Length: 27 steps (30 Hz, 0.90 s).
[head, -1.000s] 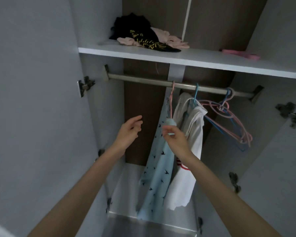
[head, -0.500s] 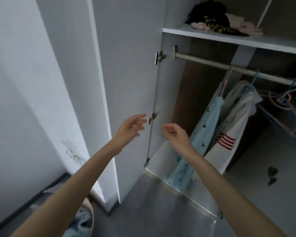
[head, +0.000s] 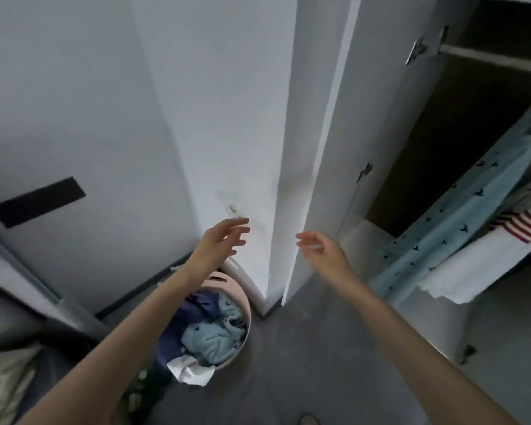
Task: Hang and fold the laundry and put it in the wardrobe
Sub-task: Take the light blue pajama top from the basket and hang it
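Note:
A pink laundry basket (head: 238, 291) stands on the floor by the wall corner, filled with blue, light blue and white clothes. My left hand (head: 219, 242) hovers above it with fingers spread, holding nothing. My right hand (head: 325, 250) is beside it, fingers relaxed and empty, in front of the open wardrobe door (head: 325, 148). Inside the wardrobe, a light blue bird-print garment (head: 460, 216) and a white garment with red stripes (head: 485, 256) hang from the rail (head: 491, 58).
Grey floor spreads between basket and wardrobe. A white wall (head: 215, 102) runs behind the basket. A door with a dark handle (head: 37, 202) is at the left. A light cushion-like thing (head: 3, 381) lies at the bottom left.
My view has swung left and down from the wardrobe rail to the basket. My right hand let go of the hung blue garment; both hands moved away from the wardrobe, empty.

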{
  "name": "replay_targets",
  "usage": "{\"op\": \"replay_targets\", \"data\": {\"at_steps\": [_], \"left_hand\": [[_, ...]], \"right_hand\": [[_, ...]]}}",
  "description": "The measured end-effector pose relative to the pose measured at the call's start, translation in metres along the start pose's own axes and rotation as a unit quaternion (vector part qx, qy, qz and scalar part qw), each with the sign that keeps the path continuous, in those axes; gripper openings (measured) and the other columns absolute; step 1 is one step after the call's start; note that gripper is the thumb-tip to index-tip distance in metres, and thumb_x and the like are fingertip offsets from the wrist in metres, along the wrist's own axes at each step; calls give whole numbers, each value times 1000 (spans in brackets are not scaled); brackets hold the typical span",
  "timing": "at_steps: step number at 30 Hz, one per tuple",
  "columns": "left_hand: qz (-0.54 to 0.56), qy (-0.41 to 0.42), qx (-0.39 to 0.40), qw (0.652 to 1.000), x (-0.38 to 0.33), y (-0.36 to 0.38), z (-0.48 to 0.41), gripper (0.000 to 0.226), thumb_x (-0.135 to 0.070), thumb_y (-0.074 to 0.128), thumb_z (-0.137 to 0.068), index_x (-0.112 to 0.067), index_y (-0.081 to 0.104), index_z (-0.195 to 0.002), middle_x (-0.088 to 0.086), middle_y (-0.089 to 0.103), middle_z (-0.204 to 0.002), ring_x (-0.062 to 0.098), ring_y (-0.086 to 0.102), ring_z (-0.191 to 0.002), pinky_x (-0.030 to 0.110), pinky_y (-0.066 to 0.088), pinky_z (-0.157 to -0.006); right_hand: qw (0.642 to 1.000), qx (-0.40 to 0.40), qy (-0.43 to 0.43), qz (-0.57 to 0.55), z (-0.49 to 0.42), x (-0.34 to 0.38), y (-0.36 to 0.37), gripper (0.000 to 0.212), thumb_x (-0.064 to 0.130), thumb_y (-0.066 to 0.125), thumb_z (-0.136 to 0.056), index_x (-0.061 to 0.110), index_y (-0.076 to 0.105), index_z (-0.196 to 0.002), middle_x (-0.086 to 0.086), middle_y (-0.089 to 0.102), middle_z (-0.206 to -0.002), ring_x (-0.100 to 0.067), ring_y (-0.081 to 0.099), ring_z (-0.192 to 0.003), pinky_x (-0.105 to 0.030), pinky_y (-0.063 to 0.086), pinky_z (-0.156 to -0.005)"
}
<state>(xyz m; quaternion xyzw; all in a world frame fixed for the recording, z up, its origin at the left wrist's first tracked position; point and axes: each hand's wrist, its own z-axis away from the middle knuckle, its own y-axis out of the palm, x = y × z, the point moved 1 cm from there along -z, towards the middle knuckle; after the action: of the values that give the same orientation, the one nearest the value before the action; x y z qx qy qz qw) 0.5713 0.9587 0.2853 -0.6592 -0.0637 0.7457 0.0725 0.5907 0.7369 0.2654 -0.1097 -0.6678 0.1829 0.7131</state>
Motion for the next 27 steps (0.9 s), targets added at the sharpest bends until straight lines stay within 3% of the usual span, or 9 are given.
{"op": "replay_targets", "data": {"at_steps": [3, 5, 7, 9, 12, 18, 21, 27], "left_hand": [[-2, -32, -29, 999, 41, -43, 12, 24, -14, 44, -98, -33, 57, -103, -6, 64, -104, 12, 63, -89, 30, 48, -82], [-9, -53, -45, 998, 68, -68, 20, 22, -10, 44, -97, -24, 56, -108, -1, 65, -102, 10, 62, -86, 28, 49, -82], [-20, -71, -65, 995, 93, -88, 28, 25, -3, 43, -97, -14, 54, -116, 1, 63, -100, 6, 60, -84, 19, 48, -78], [-34, -102, -97, 989, 117, -106, 36, 29, 0, 41, -96, -8, 54, -120, 5, 62, -102, 14, 59, -87, 14, 46, -70], [-29, -167, -140, 976, 156, -123, 42, 30, -1, 41, -96, -7, 54, -122, 8, 61, -105, 17, 56, -82, 13, 45, -59], [-38, -253, -160, 953, 225, -141, 31, 29, -5, 40, -97, -8, 52, -123, 8, 60, -110, 10, 56, -75, 17, 41, -64], [-57, -275, -159, 947, 254, -145, 15, 30, -6, 41, -97, -10, 53, -124, 9, 61, -115, 19, 57, -84, 27, 42, -76], [-77, -304, -145, 938, 304, -148, -16, 28, -12, 44, -96, -16, 56, -121, 7, 63, -116, 21, 61, -99, 40, 48, -93]], "right_hand": [[999, 26, 37, 4, 6, -7, 50, 17, 13, 54, -93, 22, 63, -105, 8, 62, -100, -7, 57, -81, -22, 44, -79], [998, 46, 51, 13, 7, -14, 80, 16, 15, 54, -92, 26, 62, -101, 8, 62, -103, -12, 58, -88, -23, 43, -79], [996, 68, 57, 25, 3, -24, 107, 16, 14, 53, -92, 25, 61, -100, 4, 63, -107, -15, 58, -93, -26, 44, -81], [992, 92, 74, 44, 0, -36, 132, 17, 13, 53, -91, 21, 61, -103, 2, 62, -109, -15, 57, -94, -31, 46, -83], [985, 125, 96, 69, -9, -59, 166, 19, 10, 52, -90, 16, 61, -106, 0, 62, -107, -12, 57, -90, -26, 45, -80], [968, 179, 145, 104, -40, -108, 221, 26, 7, 49, -89, 11, 64, -110, -1, 64, -110, -16, 59, -101, -25, 43, -84], [960, 194, 169, 115, -57, -129, 242, 29, 4, 48, -88, 11, 65, -110, -3, 64, -115, -14, 57, -103, -21, 39, -81], [935, 243, 215, 146, -88, -176, 277, 31, 6, 46, -91, 11, 60, -118, -5, 60, -122, -16, 54, -107, -21, 37, -83]]}}
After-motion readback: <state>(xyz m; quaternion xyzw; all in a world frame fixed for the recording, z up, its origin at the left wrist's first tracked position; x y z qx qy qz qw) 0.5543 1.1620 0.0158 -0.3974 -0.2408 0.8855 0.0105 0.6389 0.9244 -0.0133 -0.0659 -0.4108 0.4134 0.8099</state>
